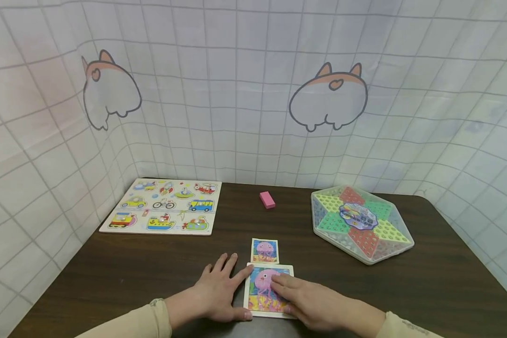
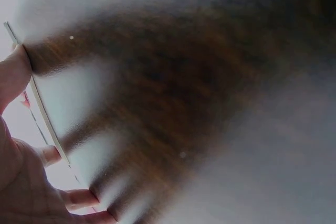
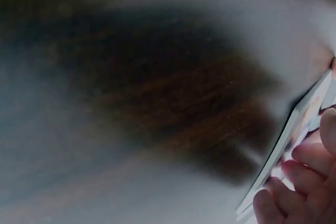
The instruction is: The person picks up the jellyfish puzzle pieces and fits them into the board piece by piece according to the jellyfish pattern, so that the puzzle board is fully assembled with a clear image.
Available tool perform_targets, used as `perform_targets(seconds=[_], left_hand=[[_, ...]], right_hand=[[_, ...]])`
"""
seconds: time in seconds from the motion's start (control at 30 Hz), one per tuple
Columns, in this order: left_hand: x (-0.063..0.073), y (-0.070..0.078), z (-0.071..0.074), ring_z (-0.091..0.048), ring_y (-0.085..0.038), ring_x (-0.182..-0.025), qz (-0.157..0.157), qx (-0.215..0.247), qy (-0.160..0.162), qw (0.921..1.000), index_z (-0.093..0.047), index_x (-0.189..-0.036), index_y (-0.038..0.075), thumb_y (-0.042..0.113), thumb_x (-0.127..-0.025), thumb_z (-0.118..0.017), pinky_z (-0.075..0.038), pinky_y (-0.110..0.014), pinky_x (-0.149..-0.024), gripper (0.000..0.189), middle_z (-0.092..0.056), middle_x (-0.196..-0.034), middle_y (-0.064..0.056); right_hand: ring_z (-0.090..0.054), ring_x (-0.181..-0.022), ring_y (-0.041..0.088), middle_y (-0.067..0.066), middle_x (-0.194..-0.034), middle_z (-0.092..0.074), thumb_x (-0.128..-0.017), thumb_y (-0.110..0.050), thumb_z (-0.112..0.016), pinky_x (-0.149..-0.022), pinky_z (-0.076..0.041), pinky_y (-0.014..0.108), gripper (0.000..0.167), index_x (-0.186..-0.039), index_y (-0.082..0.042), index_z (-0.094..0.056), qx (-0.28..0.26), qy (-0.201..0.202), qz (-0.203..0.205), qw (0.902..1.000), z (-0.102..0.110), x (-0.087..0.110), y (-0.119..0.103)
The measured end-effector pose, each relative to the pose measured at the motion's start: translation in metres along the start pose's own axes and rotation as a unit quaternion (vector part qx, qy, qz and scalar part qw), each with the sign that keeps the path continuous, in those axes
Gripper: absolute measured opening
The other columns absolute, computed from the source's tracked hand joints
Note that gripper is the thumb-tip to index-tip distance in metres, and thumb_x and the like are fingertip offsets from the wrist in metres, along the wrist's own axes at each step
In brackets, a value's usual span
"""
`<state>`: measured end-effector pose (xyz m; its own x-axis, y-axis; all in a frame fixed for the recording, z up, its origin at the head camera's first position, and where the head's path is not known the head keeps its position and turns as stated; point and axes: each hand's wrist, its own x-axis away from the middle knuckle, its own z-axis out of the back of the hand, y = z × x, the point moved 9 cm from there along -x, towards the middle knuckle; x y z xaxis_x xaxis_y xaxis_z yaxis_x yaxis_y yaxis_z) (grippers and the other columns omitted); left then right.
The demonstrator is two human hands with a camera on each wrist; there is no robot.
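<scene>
A square picture puzzle [image 1: 259, 304] in a white frame, showing a pink sea creature with tentacles, lies flat near the front of the table. My left hand [image 1: 219, 292] is spread on its left side, index finger and thumb touching the frame. In the left wrist view, the board's thin edge [image 2: 46, 119] runs beside the left hand [image 2: 21, 182]. My right hand [image 1: 317, 300] rests its fingers on the picture, covering part of its right side. The right wrist view shows the right hand's fingers over the board [image 3: 270, 174]. Touching the top is a smaller matching picture card [image 1: 265, 251].
At the back left lies a vehicle peg puzzle board [image 1: 181, 212]. A pink block [image 1: 267, 200] sits at the back middle. On the right is a hexagonal Chinese checkers box [image 1: 359, 223]. White gridded cloth [image 1: 219, 94] encloses the dark table [image 1: 122, 267].
</scene>
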<state>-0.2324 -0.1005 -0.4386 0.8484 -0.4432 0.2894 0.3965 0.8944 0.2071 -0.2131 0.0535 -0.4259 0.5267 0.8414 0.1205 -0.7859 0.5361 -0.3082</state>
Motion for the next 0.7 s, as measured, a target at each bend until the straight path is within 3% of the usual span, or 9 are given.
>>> perform_targets(seconds=[0.2,0.37,0.53,0.7], left_hand=[[0.000,-0.001,0.001,-0.029,-0.045,-0.151,0.002,0.001,-0.002,1.0000,-0.035,-0.160,0.028,0.073,-0.082,-0.068,-0.036,-0.068,-0.110,0.096,-0.030,-0.165,-0.020],[0.000,-0.002,0.001,-0.029,-0.045,-0.151,0.007,-0.004,-0.007,0.9999,-0.035,-0.160,0.028,0.073,-0.082,-0.068,-0.036,-0.068,-0.110,0.096,-0.030,-0.165,-0.020],[0.000,-0.001,0.001,-0.030,-0.045,-0.151,0.001,-0.006,-0.004,1.0000,-0.035,-0.159,0.028,0.073,-0.082,-0.069,-0.037,-0.069,-0.109,0.096,-0.031,-0.164,-0.021],[-0.001,-0.001,0.000,-0.030,-0.046,-0.150,-0.003,-0.001,-0.005,1.0000,-0.035,-0.159,0.028,0.072,-0.082,-0.069,-0.037,-0.069,-0.108,0.096,-0.031,-0.165,-0.021]], right_hand=[[-0.041,-0.150,0.021,0.006,-0.162,-0.043,-0.110,-0.037,-0.044,-0.117,-0.041,0.037,0.052,-0.155,-0.011,-0.045,0.081,-0.051,-0.024,0.9951,0.000,-0.002,-0.009],[-0.046,-0.147,0.021,0.007,-0.157,-0.050,-0.110,-0.030,-0.045,-0.115,-0.043,0.038,0.047,-0.152,-0.009,-0.049,0.085,-0.035,0.001,0.9957,0.008,-0.012,-0.015],[-0.044,-0.149,0.023,0.004,-0.160,-0.047,-0.111,-0.029,-0.042,-0.117,-0.041,0.036,0.048,-0.155,-0.010,-0.045,0.121,-0.028,0.046,0.9912,0.004,-0.017,-0.024],[-0.042,-0.150,0.023,0.003,-0.161,-0.045,-0.111,-0.028,-0.043,-0.118,-0.039,0.035,0.048,-0.156,-0.011,-0.044,0.130,-0.030,0.044,0.9901,0.001,-0.017,-0.025]])
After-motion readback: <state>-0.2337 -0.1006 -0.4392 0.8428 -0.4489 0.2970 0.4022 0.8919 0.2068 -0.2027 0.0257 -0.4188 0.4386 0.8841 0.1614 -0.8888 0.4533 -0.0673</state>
